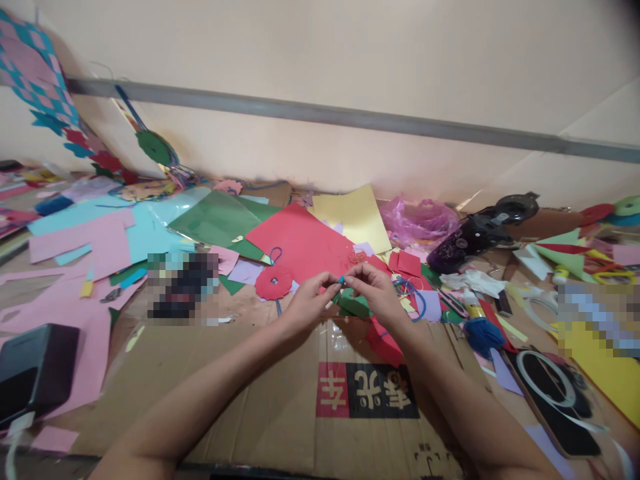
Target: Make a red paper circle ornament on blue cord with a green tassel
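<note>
left hand (pixel 311 297) and right hand (pixel 376 287) pinch blue piece (pixel 341 280) — loosened grip may drop it onto green paper (pixel 354 304), 5 o'clock

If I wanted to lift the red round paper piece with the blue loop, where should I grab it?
Probably pinch the left rim of the red round paper piece, coming from the left: that wavy edge looks uncovered, while the left hand is close by on the right. The blue loop looks thin, so likely a less steady hold.
</note>
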The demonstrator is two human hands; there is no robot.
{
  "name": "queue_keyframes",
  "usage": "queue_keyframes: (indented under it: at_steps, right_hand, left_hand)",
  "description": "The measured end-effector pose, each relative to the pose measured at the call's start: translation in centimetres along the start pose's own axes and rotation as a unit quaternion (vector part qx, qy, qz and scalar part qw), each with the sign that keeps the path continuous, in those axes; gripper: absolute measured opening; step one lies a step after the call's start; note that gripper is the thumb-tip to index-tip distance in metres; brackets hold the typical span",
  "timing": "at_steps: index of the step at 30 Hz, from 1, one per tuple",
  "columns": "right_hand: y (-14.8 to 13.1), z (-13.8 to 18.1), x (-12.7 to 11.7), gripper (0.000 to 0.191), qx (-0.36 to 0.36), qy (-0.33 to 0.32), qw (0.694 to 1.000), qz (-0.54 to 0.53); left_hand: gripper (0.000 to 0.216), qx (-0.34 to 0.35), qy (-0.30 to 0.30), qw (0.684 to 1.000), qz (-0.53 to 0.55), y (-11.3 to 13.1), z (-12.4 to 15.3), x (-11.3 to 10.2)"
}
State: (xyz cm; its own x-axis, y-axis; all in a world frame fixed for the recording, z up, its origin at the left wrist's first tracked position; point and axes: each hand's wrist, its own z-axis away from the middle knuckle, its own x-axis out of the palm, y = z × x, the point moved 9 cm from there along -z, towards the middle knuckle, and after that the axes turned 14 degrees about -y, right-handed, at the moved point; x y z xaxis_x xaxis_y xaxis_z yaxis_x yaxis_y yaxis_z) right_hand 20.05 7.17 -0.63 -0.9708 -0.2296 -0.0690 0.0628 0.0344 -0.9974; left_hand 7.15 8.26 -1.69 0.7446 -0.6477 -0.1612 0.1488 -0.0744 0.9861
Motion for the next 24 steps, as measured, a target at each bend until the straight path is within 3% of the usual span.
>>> queue_keyframes:
  at_steps: [4,9,19,24]
  right_hand:
    - [-0.9,0.2,-0.6,0.024,-0.018,0.017,0.999,0.041]
    - [-3.5,1.0,-0.1,0.011,-0.095,0.035,0.971,0.215]
    - [-5.6,2.3,1.0,0.01,-0.165,0.082,0.89,0.418]
    - [-5.4,2.4,1.8,0.012,-0.177,0.061,0.868,0.46]
  left_hand:
    - [0.025,-0.007,0.008,0.998,0.069,-0.4,0.1,0.1]
    - [0.027,-0.011,0.013,0.993,0.116,-1.0,0.0,0.1]
    - [0.026,0.009,0.03,0.996,0.078,-0.4,0.2,-0.1]
    - [0.023,0.03,0.03,0.999,-0.009,0.5,0.3,-0.3]
